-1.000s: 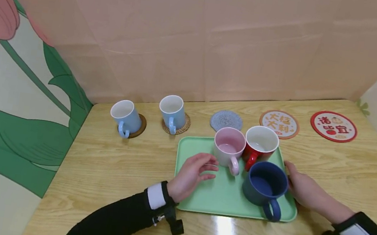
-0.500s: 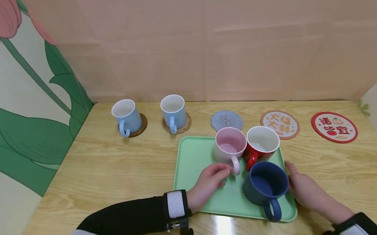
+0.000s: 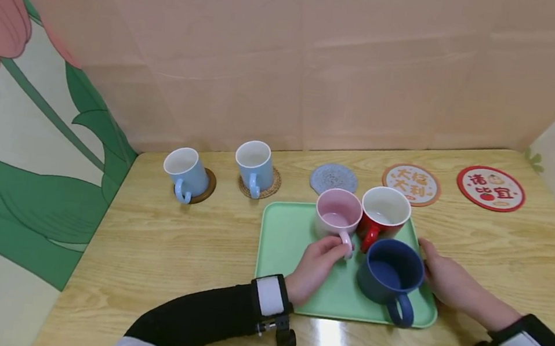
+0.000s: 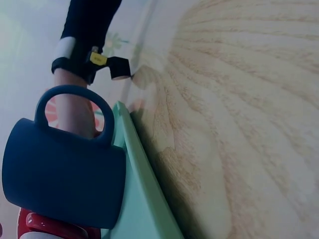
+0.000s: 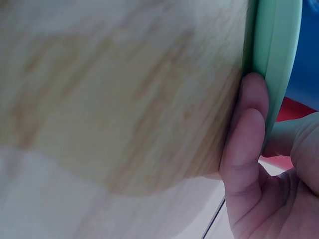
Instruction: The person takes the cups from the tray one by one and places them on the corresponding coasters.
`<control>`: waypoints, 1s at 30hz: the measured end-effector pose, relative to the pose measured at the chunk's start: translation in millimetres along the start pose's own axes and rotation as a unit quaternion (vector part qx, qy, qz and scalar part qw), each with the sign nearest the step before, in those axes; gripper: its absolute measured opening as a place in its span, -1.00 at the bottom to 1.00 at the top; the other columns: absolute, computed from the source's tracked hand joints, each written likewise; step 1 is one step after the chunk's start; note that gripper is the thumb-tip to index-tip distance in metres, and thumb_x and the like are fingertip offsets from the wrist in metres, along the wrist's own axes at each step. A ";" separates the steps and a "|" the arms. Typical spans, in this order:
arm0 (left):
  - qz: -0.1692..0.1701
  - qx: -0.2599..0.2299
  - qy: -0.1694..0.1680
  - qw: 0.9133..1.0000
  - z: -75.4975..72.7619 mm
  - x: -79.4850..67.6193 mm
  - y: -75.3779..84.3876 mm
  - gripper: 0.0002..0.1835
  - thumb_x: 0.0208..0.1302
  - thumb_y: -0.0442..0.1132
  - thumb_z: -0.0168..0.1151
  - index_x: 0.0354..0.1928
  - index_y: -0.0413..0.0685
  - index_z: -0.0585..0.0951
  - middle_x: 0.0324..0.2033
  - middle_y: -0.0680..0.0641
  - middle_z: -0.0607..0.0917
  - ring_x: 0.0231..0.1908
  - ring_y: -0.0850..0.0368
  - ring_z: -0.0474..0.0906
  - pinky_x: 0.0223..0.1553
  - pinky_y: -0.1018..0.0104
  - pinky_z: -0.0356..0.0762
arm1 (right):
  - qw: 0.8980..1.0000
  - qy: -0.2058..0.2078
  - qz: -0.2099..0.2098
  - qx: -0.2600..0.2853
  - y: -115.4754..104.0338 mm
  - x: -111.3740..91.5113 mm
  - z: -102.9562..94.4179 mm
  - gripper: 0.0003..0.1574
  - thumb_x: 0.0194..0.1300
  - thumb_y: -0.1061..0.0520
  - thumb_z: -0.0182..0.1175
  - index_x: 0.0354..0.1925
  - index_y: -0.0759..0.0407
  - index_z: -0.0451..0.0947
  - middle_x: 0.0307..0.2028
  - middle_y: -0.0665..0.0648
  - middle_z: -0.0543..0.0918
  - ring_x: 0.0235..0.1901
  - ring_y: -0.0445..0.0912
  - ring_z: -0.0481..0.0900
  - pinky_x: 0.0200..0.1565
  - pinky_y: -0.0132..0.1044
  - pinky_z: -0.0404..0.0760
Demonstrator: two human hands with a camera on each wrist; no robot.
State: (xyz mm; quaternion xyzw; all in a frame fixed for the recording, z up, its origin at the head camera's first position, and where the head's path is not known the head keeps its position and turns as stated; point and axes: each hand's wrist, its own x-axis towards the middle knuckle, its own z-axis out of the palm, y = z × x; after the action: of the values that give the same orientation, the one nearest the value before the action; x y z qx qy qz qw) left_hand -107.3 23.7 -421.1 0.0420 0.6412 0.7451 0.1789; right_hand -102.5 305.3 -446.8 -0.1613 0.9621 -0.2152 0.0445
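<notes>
Near the centre of the head view, my left hand pinches the handle of a pink mug that stands on a green tray. Beside it on the tray are a red mug with a white inside and a large navy mug. My right hand grips the tray's right edge; in the right wrist view its thumb and fingers lie on either side of the tray rim. The left wrist view shows the navy mug but not my left fingers.
Two light blue mugs, one farther left and one nearer the tray, stand on brown coasters. Behind the tray lie a grey coaster, an orange-rimmed coaster and a red-rimmed coaster. A pinkish sheet hangs behind the table.
My left hand has moved right across the tray and taken the pink mug's handle between its fingers. The right hand and the mugs stay where they were.
</notes>
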 end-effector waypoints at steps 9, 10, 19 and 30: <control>0.013 -0.034 0.020 0.999 9.9 7.4 -4.8 -0.72 0.42 -0.33 0.15 -0.09 -0.53 0.60 -0.24 -0.18 0.71 -0.28 0.30 0.49 -0.02 0.31 0.45 | 1.000 0.021 -0.012 -0.015 2.1 -0.1 2.8 -0.33 0.29 0.44 0.22 0.21 0.62 0.11 -0.59 0.22 0.56 -0.53 0.14 0.62 -0.43 0.11 0.63; 0.012 -0.035 0.023 0.999 10.1 7.8 -5.2 -0.72 0.42 -0.33 0.16 -0.11 -0.53 0.61 -0.28 -0.15 0.70 -0.29 0.30 0.49 -0.03 0.31 0.46 | 1.000 0.019 -0.012 -0.015 2.1 -0.2 2.8 -0.33 0.29 0.43 0.23 0.21 0.62 0.12 -0.59 0.21 0.56 -0.52 0.13 0.62 -0.42 0.10 0.63; 0.014 -0.014 0.056 0.998 -2.9 6.7 -5.8 -0.76 0.38 -0.31 0.19 -0.23 -0.47 0.58 -0.44 -0.03 0.59 -0.36 0.28 0.43 -0.17 0.35 0.38 | 1.000 0.019 -0.019 -0.007 2.8 -0.2 3.0 -0.34 0.28 0.45 0.22 0.21 0.63 0.11 -0.58 0.19 0.55 -0.53 0.08 0.60 -0.43 0.07 0.63; 0.021 0.021 0.087 0.996 -23.1 10.0 -6.4 -0.72 0.41 -0.25 0.25 -0.39 -0.37 0.57 -0.57 0.09 0.50 -0.47 0.29 0.41 -0.37 0.45 0.29 | 1.000 0.020 -0.023 -0.008 5.6 -0.3 4.5 -0.34 0.28 0.46 0.22 0.21 0.63 0.11 -0.57 0.18 0.55 -0.53 0.09 0.60 -0.42 0.08 0.63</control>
State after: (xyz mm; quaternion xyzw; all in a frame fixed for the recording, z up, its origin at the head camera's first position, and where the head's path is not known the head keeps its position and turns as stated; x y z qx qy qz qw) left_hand -122.0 5.9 -433.1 -0.0057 0.6686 0.7361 0.1054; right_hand -103.1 308.3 -453.3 -0.1796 0.9604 -0.2120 0.0190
